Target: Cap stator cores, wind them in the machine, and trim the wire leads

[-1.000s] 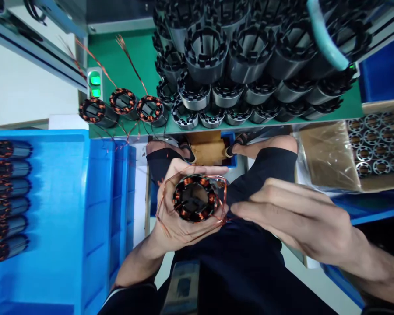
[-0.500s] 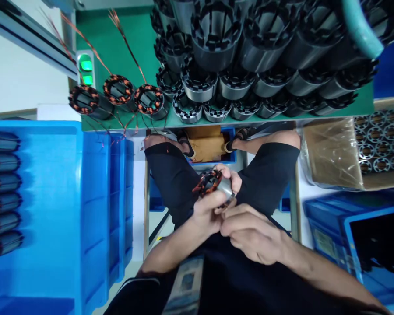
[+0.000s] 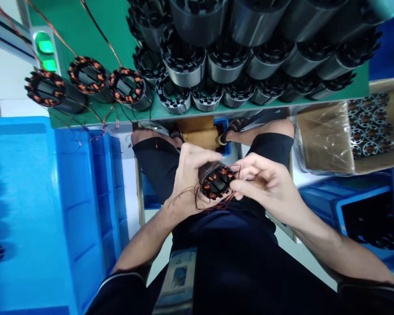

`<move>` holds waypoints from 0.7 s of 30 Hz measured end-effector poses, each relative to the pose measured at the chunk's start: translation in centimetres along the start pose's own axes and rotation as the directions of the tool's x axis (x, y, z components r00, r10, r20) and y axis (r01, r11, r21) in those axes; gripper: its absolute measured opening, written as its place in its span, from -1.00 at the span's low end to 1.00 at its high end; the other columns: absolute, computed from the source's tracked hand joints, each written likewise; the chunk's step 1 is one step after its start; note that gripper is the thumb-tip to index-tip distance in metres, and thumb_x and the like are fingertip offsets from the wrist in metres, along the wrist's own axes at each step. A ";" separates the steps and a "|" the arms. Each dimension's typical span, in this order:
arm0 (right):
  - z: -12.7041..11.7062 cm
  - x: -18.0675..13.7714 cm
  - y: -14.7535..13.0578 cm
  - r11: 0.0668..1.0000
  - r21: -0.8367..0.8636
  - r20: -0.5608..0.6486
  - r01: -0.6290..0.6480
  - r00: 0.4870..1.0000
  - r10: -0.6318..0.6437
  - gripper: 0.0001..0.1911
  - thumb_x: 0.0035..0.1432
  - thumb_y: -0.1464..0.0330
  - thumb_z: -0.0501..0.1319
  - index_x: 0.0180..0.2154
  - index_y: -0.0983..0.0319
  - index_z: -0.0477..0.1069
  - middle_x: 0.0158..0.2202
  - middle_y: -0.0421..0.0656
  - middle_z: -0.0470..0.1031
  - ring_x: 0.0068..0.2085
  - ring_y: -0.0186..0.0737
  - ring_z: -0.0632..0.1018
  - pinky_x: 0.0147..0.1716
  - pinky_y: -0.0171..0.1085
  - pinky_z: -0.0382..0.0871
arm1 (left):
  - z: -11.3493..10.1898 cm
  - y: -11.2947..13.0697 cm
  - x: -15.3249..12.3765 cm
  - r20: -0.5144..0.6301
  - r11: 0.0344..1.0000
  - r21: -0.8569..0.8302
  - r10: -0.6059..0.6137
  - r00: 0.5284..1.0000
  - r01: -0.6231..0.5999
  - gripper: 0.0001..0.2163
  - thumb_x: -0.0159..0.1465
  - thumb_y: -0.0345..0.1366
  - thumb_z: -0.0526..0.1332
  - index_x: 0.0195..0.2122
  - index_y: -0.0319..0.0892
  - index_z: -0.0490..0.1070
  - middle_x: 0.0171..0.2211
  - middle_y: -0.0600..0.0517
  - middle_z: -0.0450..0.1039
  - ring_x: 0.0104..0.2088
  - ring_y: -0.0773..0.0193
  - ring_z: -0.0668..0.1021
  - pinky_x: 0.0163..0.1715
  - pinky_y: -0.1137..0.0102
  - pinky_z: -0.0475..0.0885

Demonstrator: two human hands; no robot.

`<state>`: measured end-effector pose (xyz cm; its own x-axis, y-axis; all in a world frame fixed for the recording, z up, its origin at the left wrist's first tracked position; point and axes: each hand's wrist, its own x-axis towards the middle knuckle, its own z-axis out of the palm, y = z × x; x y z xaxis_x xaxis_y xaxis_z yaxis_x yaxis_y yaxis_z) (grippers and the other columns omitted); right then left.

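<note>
My left hand [image 3: 188, 181] is wrapped around a wound stator [image 3: 215, 180], a black core with copper coils, held over my lap. Thin copper wire ends [image 3: 197, 202] hang loose below it. My right hand [image 3: 265, 183] pinches at the right edge of the same stator with thumb and forefinger. Three more wound stators [image 3: 88, 75] with long copper leads stand at the left end of the green bench [image 3: 85, 26].
Several bare black stator cores [image 3: 223, 57] are stacked on the bench. A large blue crate [image 3: 36, 197] stands at my left. A cardboard box with round metal parts [image 3: 371, 127] and another blue crate [image 3: 364, 210] are at my right. A green lit button [image 3: 46, 47] is at far left.
The stator has been turned in my hands so its coil face points toward me again. My right hand came up from under it to its right edge. The view dipped and shifted left.
</note>
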<state>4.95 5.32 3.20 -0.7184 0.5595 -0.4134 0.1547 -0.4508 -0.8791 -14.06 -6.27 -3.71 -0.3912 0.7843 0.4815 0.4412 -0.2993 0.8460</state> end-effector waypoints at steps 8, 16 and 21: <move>-2.0 -0.7 2.3 0.946 0.222 0.177 -0.237 0.964 0.200 -0.68 0.28 0.21 0.70 -0.25 0.23 0.65 -0.40 -0.16 0.76 -0.66 -0.42 0.54 -0.70 -0.50 0.36 | 0.5 1.7 -0.7 0.324 0.525 -0.588 -0.544 0.774 0.615 -0.37 0.29 0.13 0.63 0.25 -0.06 0.58 -0.05 -0.09 0.66 -0.13 0.11 0.70 -0.22 0.29 0.65; -1.2 -1.6 1.0 0.998 0.039 0.169 0.051 0.984 -0.057 -0.87 0.26 0.47 0.67 -0.18 0.18 0.82 -0.39 -0.20 0.74 -0.58 -0.40 0.66 -0.57 -0.52 0.49 | 2.0 4.1 0.3 0.603 -0.167 -0.725 -0.622 0.499 0.668 -0.27 0.03 -0.07 0.75 0.18 -0.06 0.55 -0.26 0.07 0.45 -0.48 0.45 0.34 -0.60 0.56 0.26; -1.8 -2.4 -2.3 0.969 -0.140 0.165 0.205 0.969 -0.182 -0.87 0.31 0.45 0.66 -0.14 0.17 0.83 -0.39 -0.24 0.73 -0.54 -0.47 0.62 -0.52 -0.51 0.44 | 0.8 3.2 -0.3 0.522 0.031 -0.700 -0.659 0.541 0.713 -0.43 0.23 0.07 0.68 0.10 -0.11 0.59 -0.18 -0.02 0.58 -0.34 0.29 0.55 -0.42 0.45 0.50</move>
<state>7.49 6.28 5.82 -0.8364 0.5096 -0.2020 0.0975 -0.2244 -0.9696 -11.91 -7.04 -1.27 -0.0813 0.9054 -0.4168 -0.8309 0.1694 0.5299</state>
